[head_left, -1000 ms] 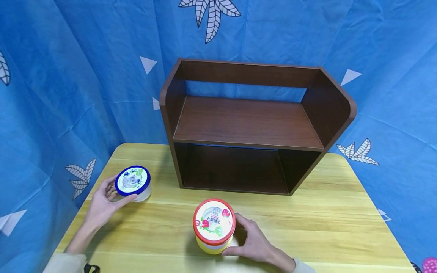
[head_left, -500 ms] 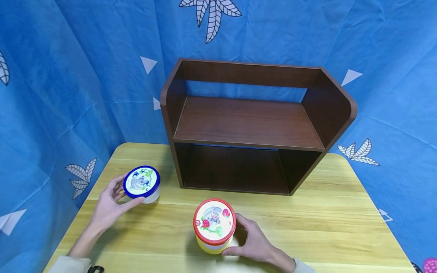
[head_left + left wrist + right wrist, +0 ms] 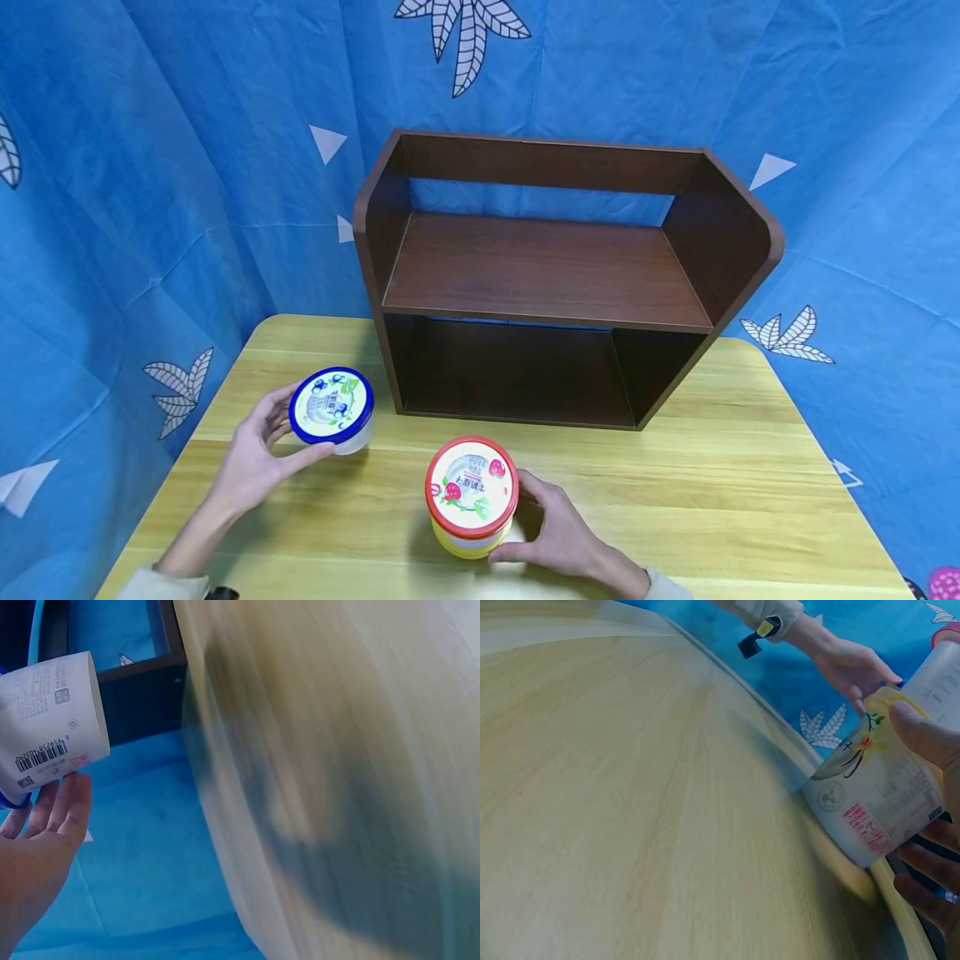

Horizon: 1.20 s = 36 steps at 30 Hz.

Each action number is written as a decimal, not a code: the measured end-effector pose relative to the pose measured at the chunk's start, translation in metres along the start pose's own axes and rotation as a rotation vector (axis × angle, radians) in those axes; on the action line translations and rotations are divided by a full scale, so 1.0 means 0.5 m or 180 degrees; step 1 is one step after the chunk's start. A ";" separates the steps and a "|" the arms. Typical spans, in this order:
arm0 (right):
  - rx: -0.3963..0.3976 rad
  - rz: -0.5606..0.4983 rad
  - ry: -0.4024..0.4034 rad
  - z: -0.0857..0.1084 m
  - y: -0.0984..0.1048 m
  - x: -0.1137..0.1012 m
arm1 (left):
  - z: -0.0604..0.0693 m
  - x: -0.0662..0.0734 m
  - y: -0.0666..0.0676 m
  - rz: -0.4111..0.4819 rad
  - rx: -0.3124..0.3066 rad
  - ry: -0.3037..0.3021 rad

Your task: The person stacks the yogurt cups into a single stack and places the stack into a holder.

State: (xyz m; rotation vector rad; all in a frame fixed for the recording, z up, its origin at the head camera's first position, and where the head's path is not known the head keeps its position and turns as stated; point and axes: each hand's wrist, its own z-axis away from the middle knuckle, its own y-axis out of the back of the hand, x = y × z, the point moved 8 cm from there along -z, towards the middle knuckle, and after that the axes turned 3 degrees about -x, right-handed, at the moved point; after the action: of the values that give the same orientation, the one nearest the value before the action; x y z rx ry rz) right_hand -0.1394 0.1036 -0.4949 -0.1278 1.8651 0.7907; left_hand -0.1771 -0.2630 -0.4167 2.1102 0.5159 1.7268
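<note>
Blue-lidded tub [image 3: 332,406], lid up, sits in the grip of a person's left hand [image 3: 255,458] above the left side of a wooden table [image 3: 712,500]; the left wrist view shows its base clear of the wood. Thumb on the near side and fingers round the left clasp it below the rim, a hold that seems suited to keeping the tub roughly upright. The left forearm slants in from the near left. To the right, a red-lidded tub [image 3: 471,485] stands on a yellow-lidded tub [image 3: 870,780], the lower one apparently resting on the table. A right hand [image 3: 551,529] grips the lower tub from the right, thumb near and fingers farther round, probably to steady the stack at its base, forearm reaching in from the near right. Beyond, a dark two-tier shelf [image 3: 547,271] faces the person.
</note>
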 end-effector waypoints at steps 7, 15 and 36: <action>-0.0002 -0.0003 -0.0002 0.000 0.001 0.000 | 0.004 0.030 -0.013 0.0020 -0.0047 -0.0118; 0.0004 0.0000 0.0059 0.001 -0.001 0.001 | 0.008 0.062 -0.026 0.0102 -0.0124 -0.0234; 0.0031 0.0035 0.0139 0.001 0.000 -0.002 | 0.013 0.141 -0.049 0.0403 -0.0256 -0.0607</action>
State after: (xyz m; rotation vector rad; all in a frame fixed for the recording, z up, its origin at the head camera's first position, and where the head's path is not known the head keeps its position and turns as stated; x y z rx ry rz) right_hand -0.1384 0.1035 -0.4944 -0.1295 1.9121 0.7919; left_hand -0.1588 -0.2071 -0.3706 2.2618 0.2595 1.5604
